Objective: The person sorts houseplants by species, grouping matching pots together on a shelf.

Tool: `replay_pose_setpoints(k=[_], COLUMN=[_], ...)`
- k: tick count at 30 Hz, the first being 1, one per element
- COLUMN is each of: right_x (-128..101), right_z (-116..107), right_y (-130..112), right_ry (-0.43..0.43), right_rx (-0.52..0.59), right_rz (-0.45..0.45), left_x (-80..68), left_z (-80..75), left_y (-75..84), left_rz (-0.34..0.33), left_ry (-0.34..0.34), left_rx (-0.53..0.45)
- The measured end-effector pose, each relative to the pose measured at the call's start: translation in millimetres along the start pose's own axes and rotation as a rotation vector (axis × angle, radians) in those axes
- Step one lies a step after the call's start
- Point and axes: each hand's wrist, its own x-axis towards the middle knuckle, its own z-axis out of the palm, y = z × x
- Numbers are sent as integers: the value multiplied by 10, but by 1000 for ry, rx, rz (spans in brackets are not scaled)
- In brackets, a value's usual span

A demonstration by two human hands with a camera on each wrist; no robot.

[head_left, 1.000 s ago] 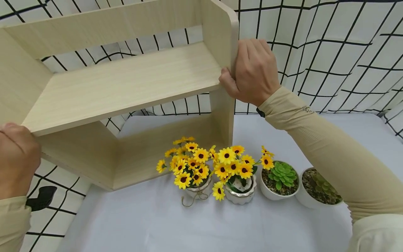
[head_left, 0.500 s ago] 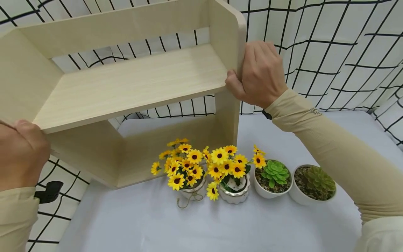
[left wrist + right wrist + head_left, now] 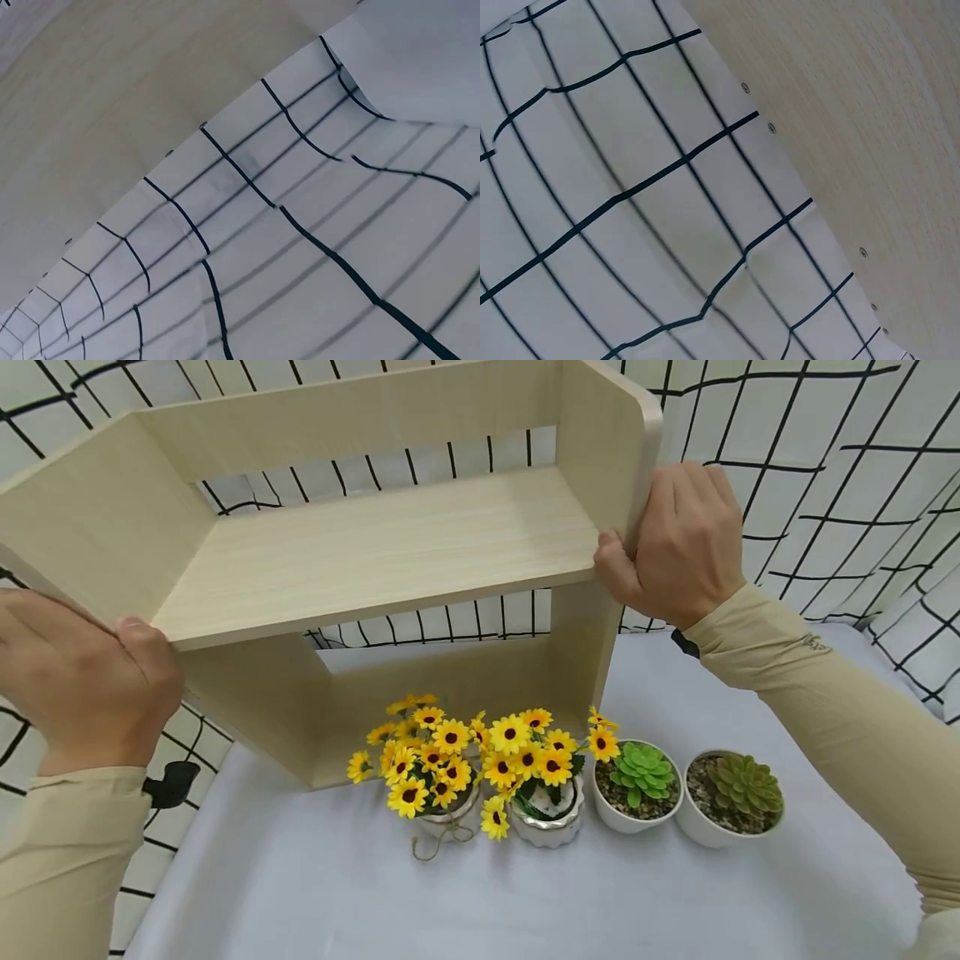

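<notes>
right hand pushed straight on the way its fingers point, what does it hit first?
The right hand already grips the wooden shelf at its right side panel, fingers pointing leftward into it. So the panel comes first; depth behind it is unclear.

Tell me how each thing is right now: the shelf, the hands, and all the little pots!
Wooden shelf: held up, tilted, its lower part behind the flowers.
Left hand: grips the shelf's left side panel.
Right hand: fingers curled round the right side panel.
Two sunflower pots: upright on the table, side by side.
Two succulent pots: upright, right of the sunflowers.
</notes>
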Motion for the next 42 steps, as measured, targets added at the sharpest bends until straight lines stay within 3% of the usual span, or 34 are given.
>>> replay_pose_setpoints(k=[12,23,30,36,42], right_x=[-153,-333,-385,-409,-456], right_z=[-279,-579,-784,-908,-960], right_y=[273,507,664,736,778], right_ry=[-4,50,-18,-28,-143], right_rx=[-39,-100,-224,-217,-240], right_rz=[134,193,171,183,209], left_x=[30,35,55,54,40], left_z=[405,646,795,850,833], left_y=[258,577,700,793,825], left_rz=[64,155,202,242,256], left_ry=[111,15,-36,-55,-51], left_rx=[-87,-74,-102,-94,-96])
